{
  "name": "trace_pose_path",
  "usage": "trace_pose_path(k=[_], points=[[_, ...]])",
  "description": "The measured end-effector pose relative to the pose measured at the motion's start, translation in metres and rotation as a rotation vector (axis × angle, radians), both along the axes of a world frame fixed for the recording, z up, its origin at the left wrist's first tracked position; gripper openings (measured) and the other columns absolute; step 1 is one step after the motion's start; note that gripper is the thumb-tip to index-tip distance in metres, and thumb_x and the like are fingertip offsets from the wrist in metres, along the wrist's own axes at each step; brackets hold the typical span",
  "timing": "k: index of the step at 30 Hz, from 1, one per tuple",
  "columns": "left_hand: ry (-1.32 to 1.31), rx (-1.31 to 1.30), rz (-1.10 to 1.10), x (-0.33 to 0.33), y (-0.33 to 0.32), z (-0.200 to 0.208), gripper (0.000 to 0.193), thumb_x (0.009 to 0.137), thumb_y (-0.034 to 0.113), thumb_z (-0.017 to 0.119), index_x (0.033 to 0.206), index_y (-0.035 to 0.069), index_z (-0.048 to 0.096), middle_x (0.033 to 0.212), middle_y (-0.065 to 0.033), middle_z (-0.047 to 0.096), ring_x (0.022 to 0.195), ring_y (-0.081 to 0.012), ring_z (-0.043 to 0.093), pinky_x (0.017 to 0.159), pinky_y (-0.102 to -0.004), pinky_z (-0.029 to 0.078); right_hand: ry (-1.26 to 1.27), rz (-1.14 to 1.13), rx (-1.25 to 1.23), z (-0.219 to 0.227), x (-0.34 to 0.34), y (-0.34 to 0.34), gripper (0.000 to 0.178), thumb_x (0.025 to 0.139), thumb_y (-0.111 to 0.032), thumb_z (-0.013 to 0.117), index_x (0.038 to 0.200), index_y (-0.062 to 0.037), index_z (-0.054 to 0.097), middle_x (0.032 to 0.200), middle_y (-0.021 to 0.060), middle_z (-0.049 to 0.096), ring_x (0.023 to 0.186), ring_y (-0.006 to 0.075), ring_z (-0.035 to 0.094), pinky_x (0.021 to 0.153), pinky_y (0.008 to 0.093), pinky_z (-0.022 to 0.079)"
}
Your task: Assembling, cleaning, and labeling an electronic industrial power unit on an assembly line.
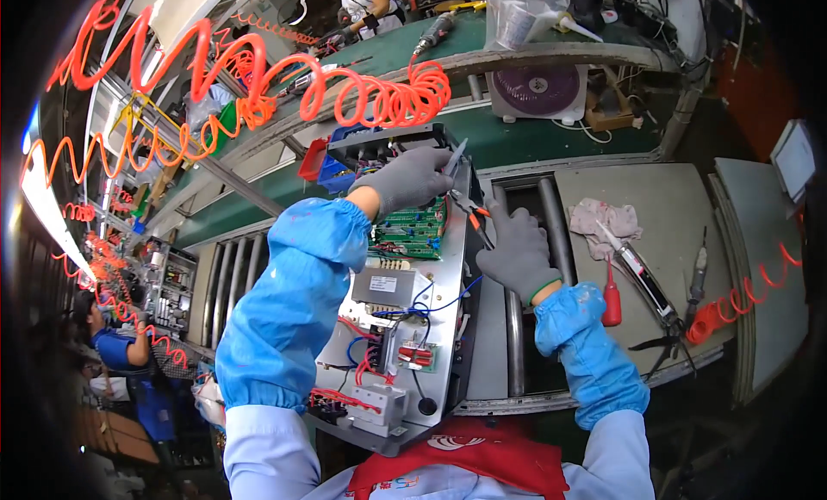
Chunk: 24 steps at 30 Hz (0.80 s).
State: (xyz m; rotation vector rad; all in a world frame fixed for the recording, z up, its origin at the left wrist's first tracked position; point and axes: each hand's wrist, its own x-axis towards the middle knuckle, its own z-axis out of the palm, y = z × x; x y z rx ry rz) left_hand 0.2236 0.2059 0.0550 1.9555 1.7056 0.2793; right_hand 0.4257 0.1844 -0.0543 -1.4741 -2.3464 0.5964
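My left hand [403, 183], in a grey glove, reaches over the far end of an open metal equipment chassis [438, 306]. Its fingers are closed on a narrow, pointed grey strip [457, 158] at the chassis's far right corner. Beside it, my right hand [523, 252], also gloved, holds a pair of pliers [469, 209] with orange and black handles. The jaws of the pliers point toward the left fingertips; what lies between them is too small to tell. A green circuit board [409, 233] sits under my left wrist, partly hidden by it.
The chassis rests on a roller conveyor [558, 229]. To the right lie a pinkish rag [603, 224], a red-handled screwdriver [611, 298], a caulking gun [642, 280] and a power driver [698, 272]. Coiled orange air hoses [396, 95] hang at upper left. Other people work beyond.
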Motion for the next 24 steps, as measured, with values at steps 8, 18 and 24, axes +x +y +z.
trace_pose_path(k=[8,18,24], points=[[0.017,-0.039,0.094,0.015,0.014,-0.015,0.016,0.091,0.015,0.061,0.098,0.002,0.067,0.077,0.0002,0.054,0.063,-0.0097,0.051,0.055,-0.0264,0.045,0.212,0.092,-0.059,-0.024,-0.002,0.014,0.065,0.073,-0.021,0.062,0.136,-0.0123,0.049,0.108,0.0257,0.055,0.099,0.0434,0.061,0.087,0.0498,0.05],[-0.293,-0.13,0.228,0.036,-0.015,-0.008,0.022,0.096,0.019,0.06,0.104,-0.001,0.067,0.084,-0.0012,0.062,0.073,-0.0086,0.058,0.066,-0.0251,0.048,0.617,0.044,-0.221,-0.089,0.035,0.0,0.063,0.074,-0.01,0.058,0.136,-0.0123,0.052,0.092,0.0226,0.061,0.087,0.0421,0.062,0.079,0.0486,0.05],[-0.197,-0.064,0.381,0.042,-0.127,0.01,0.032,0.101,0.026,0.054,0.107,-0.005,0.062,0.096,-0.0142,0.066,0.07,-0.0159,0.061,0.063,-0.027,0.05,0.581,0.217,-0.497,-0.146,0.107,-0.095,0.064,0.073,-0.014,0.064,0.136,-0.0153,0.054,0.094,0.017,0.056,0.084,0.0372,0.06,0.075,0.0466,0.05]])
